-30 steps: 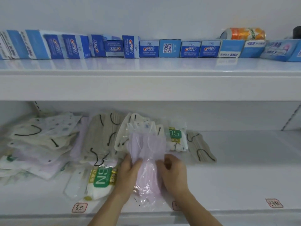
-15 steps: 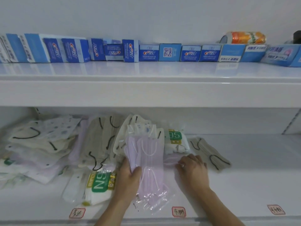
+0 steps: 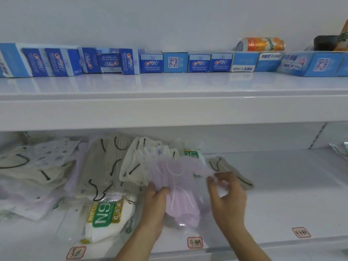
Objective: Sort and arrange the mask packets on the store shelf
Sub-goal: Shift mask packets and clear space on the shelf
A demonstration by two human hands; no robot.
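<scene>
Glossy clear plastic round the soft lilac mask packets (image 3: 178, 187); smooth, shiny white shelf (image 3: 282, 194).

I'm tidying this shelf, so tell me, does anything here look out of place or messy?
Yes. An orange can lies on its side atop the toothpaste boxes on the upper shelf. Below, the mask packets at left overlap in a loose, crooked heap.

Left hand (image 3: 156, 202) bare, no ring, no glove; right hand (image 3: 227, 196) likewise; both forearms unsleeved, no watch.
</scene>
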